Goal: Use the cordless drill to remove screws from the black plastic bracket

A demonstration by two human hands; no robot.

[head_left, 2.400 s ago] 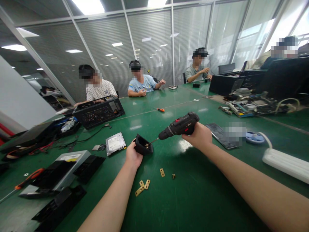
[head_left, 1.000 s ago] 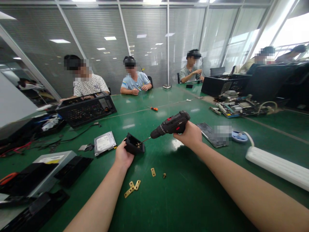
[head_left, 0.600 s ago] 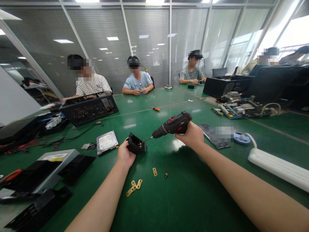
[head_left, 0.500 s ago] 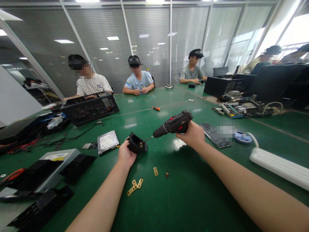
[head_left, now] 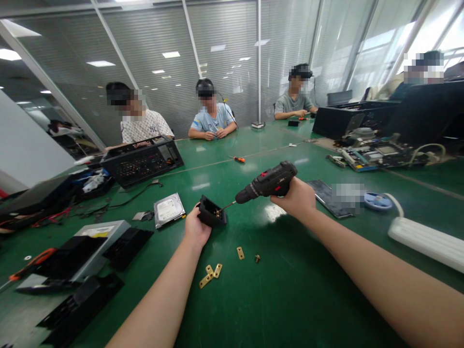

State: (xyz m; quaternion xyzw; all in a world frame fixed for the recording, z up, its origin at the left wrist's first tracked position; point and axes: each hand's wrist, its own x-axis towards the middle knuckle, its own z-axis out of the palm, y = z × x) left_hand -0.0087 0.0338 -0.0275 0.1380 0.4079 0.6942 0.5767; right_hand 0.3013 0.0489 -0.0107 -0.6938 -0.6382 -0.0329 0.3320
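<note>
My left hand (head_left: 197, 227) grips a small black box-like housing (head_left: 211, 212) from its left side, its open face turned toward the right. Brassy parts show inside the housing, too small to make out. In my right hand (head_left: 299, 195) is a black cordless drill (head_left: 268, 181) with red marks, held by its handle. The drill's long thin bit (head_left: 229, 206) points down-left, and its tip reaches into the housing. Below on the table lie several flat brass plates with holes (head_left: 206, 281), a separate brass plate (head_left: 240, 253) and a small brass screw (head_left: 257, 258).
A hard drive (head_left: 168, 210) lies left of the housing. Farther left are an optical drive (head_left: 119, 227), black plastic pieces and a black computer case (head_left: 145, 162). A circuit board (head_left: 373, 150) and a white power strip (head_left: 427, 239) lie right. Co-workers sit across the green table (head_left: 308, 290).
The whole view has shifted, so everything appears slightly farther right. Both hands keep their hold, and the drill bit is still at the housing.
</note>
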